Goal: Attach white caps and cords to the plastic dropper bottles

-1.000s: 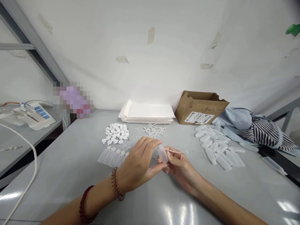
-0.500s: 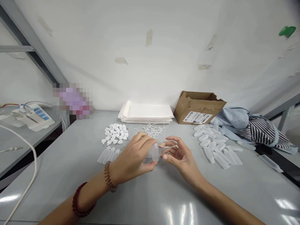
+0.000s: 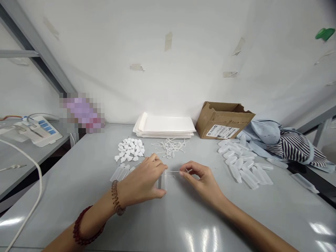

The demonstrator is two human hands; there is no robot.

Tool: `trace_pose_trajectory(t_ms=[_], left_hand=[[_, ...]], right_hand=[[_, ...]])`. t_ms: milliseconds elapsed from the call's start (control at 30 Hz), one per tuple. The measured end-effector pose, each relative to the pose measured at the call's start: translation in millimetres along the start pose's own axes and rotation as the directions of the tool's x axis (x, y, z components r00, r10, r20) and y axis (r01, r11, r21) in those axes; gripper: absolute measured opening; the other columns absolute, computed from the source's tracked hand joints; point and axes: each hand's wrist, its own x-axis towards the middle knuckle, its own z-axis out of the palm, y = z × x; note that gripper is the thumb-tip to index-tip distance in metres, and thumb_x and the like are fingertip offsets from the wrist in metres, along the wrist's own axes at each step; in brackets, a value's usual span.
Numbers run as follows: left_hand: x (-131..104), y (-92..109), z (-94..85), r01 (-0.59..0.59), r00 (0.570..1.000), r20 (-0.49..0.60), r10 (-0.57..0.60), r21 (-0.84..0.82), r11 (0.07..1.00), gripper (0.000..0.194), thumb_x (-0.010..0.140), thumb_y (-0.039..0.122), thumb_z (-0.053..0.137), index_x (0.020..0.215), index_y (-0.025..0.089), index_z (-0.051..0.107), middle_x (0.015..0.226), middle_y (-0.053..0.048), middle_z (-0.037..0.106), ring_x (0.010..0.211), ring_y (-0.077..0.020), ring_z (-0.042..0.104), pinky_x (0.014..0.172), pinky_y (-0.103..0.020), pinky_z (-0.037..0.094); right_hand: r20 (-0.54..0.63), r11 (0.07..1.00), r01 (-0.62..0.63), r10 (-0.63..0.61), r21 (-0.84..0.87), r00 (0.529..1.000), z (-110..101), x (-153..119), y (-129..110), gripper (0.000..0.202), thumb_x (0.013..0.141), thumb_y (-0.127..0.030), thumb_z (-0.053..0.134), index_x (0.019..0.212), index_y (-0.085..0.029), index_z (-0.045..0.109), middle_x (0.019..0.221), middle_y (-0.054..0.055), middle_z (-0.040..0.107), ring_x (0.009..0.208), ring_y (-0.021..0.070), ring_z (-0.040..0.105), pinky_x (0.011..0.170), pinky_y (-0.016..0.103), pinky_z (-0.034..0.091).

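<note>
Near the middle of the grey table, my left hand [image 3: 143, 182] grips a translucent plastic bottle [image 3: 164, 180] between thumb and fingers. To its right, my right hand [image 3: 199, 176] pinches a thin white strip [image 3: 173, 171] that reaches toward the bottle's upper end. Whether the strip touches the bottle cannot be made out. Another short pale strip [image 3: 171, 176] shows just below. A loose pile of white strips [image 3: 170, 147] lies beyond my hands. Several bottles [image 3: 120, 172] lie left of my left hand, partly hidden by it, with white caps [image 3: 130, 148] heaped behind them.
A stack of white envelopes [image 3: 168, 126] sits against the wall beside an open cardboard box [image 3: 224, 120]. Many translucent bottles [image 3: 245, 166] lie at the right, near bunched cloth [image 3: 288, 143]. A white cable [image 3: 39, 178] runs along the left.
Both hands have moved nearer the table's front, the left one also leftward with the bottle. My right fingers have closed to a pinch, and the strip now points left toward the bottle.
</note>
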Motion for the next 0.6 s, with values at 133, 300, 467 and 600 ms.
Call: trace_pose_trajectory(t_ms=[133,300,467,600], left_hand=[[0.9,-1.3,0.7,0.031,0.999,0.011,-0.031,0.033,0.999,0.014,0.069,0.023,0.065,0.078,0.016,0.057,0.078,-0.004,0.056,0.086,-0.0242,0.045,0.071,-0.035,0.041],[1.1,-2.7,2.9,0.027,0.999,0.016,-0.028,0.074,0.997,0.015,0.069,0.024,0.066,0.078,0.016,0.057,0.075,-0.004,0.055,0.085,-0.0247,0.045,0.070,-0.035,0.041],[1.5,-4.3,5.1,0.032,0.999,0.037,-0.035,0.078,0.996,0.018,0.069,0.024,0.065,0.083,0.015,0.059,0.080,-0.006,0.056,0.087,-0.0253,0.045,0.072,-0.035,0.042],[1.6,-5.6,5.9,0.014,0.999,0.029,-0.016,0.071,0.997,0.022,0.069,0.023,0.066,0.089,0.015,0.060,0.084,-0.006,0.057,0.089,-0.0257,0.045,0.075,-0.036,0.042]], right_hand=[[0.039,0.997,0.034,-0.032,-0.065,0.999,1.3,0.8,3.7,0.011,0.082,-0.026,0.057,0.075,-0.022,0.065,0.077,0.002,0.066,0.073,0.0169,0.056,0.069,0.031,0.044],[0.087,0.988,0.070,-0.058,-0.139,0.995,2.6,0.6,7.1,0.011,0.084,-0.023,0.055,0.077,-0.022,0.063,0.079,0.002,0.065,0.076,0.0175,0.057,0.073,0.032,0.044],[0.128,0.974,0.122,-0.099,-0.191,0.987,3.0,1.4,8.3,0.013,0.086,-0.020,0.051,0.079,-0.022,0.062,0.081,0.002,0.065,0.080,0.0182,0.058,0.074,0.033,0.044],[0.153,0.964,0.171,-0.141,-0.203,0.978,3.2,1.4,9.9,0.014,0.087,-0.018,0.050,0.081,-0.022,0.062,0.083,0.003,0.065,0.082,0.0189,0.058,0.075,0.034,0.045]])
